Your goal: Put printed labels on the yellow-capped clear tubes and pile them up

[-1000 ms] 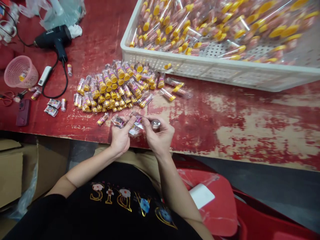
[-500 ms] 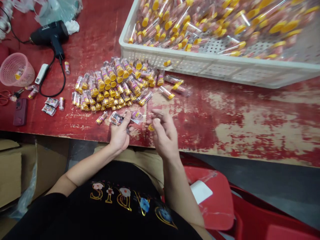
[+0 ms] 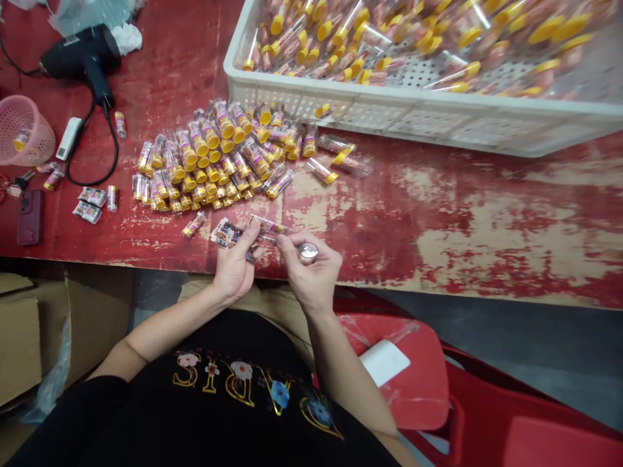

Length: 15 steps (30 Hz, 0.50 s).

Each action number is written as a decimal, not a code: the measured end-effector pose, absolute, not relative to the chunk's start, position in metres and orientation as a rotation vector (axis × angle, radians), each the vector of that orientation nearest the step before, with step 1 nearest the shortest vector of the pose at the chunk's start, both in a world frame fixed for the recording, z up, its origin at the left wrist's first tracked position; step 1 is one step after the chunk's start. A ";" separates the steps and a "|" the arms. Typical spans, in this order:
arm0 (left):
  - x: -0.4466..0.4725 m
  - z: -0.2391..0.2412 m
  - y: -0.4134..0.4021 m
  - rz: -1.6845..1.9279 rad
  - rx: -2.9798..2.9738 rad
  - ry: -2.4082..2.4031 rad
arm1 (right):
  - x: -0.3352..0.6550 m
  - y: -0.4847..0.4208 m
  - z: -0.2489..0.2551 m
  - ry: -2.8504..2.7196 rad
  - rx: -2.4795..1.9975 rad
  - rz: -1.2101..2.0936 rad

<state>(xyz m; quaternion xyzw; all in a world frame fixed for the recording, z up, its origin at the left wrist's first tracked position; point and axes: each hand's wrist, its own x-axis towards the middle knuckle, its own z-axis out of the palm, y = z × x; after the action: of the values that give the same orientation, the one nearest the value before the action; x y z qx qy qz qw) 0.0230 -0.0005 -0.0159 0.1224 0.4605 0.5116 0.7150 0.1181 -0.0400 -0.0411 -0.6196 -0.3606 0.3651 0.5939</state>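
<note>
Right hand (image 3: 311, 272) swung back in since half a second ago and closed up again, fingertips meeting the left hand (image 3: 234, 263) over the counter's (image 3: 438, 220) near edge. Between them sits a small clear tube (image 3: 268, 226) with a colourful label, long axis roughly left-right, right end a bit nearer. Left hand pinches it, with printed slips (image 3: 224, 233) tucked under its fingers. Right hand grips a shiny round piece (image 3: 308, 251); can't tell what it is. Farther back: yellow-capped pile (image 3: 214, 155), white crate (image 3: 413, 120).

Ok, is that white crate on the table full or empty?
Partly full: yellow-capped tubes are heaped in the white crate, but its perforated floor shows bare towards the right.
</note>
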 end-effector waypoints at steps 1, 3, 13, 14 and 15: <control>0.022 -0.016 0.000 1.141 0.262 1.012 | 0.119 -0.041 -0.040 -0.863 -1.436 0.853; 0.020 -0.017 0.002 1.155 0.242 1.006 | 0.124 -0.047 -0.037 -0.908 -1.401 0.904; 0.014 -0.017 0.007 1.085 0.167 1.003 | 0.138 -0.068 -0.024 -1.251 -1.404 0.574; 0.015 -0.016 0.006 1.068 0.183 0.991 | 0.137 -0.067 -0.023 -1.306 -1.401 0.505; 0.016 -0.015 0.004 1.052 0.201 0.982 | 0.137 -0.066 -0.022 -1.351 -1.395 0.430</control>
<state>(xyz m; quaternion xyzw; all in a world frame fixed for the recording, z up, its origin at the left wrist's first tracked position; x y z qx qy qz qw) 0.0156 0.0042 -0.0154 0.0918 0.4490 0.4810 0.7474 0.1374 -0.0664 -0.0219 -0.5882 -0.5695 0.1811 0.5449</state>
